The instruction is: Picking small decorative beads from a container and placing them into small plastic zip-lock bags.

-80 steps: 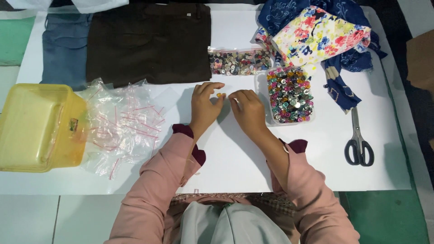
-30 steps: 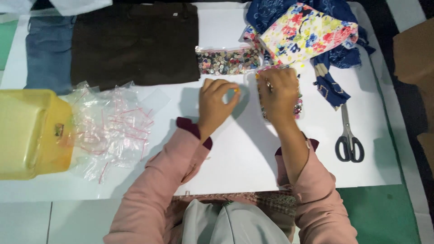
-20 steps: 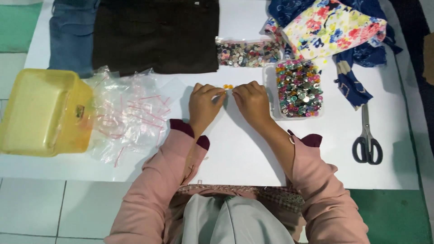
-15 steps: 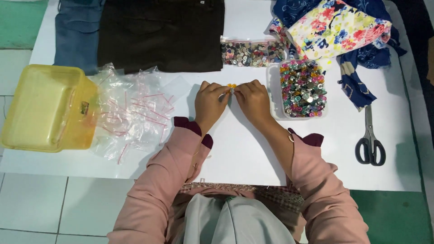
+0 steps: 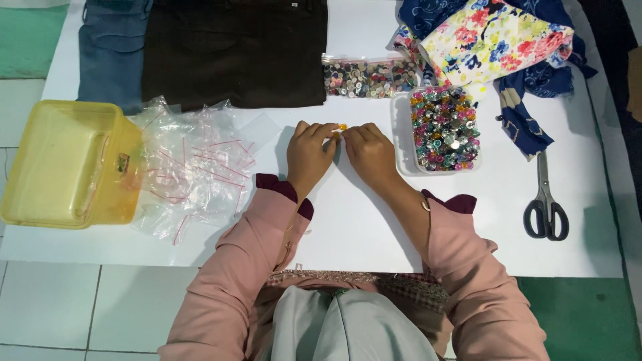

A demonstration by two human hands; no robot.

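Note:
My left hand (image 5: 311, 155) and my right hand (image 5: 369, 152) meet fingertip to fingertip over the white table (image 5: 361, 227). Between the fingertips sits a small yellow-orange button (image 5: 342, 127); both hands pinch at it, and a small clear bag may be there too but I cannot tell. Just right of my right hand stands a clear tray of colourful buttons (image 5: 445, 128). A clear zip bag of greyish buttons (image 5: 368, 76) lies beyond the hands.
A pile of small clear zip bags (image 5: 194, 167) lies left of my hands, beside a yellow plastic box (image 5: 67, 164). Dark brown trousers (image 5: 234, 50) and blue jeans (image 5: 110, 53) lie at the back. Floral cloth (image 5: 495, 37) and scissors (image 5: 545, 200) are to the right.
My right hand reached to the button tray a second ago, then came back to meet my left hand at the table's middle. Both hands now pinch a small yellow button together.

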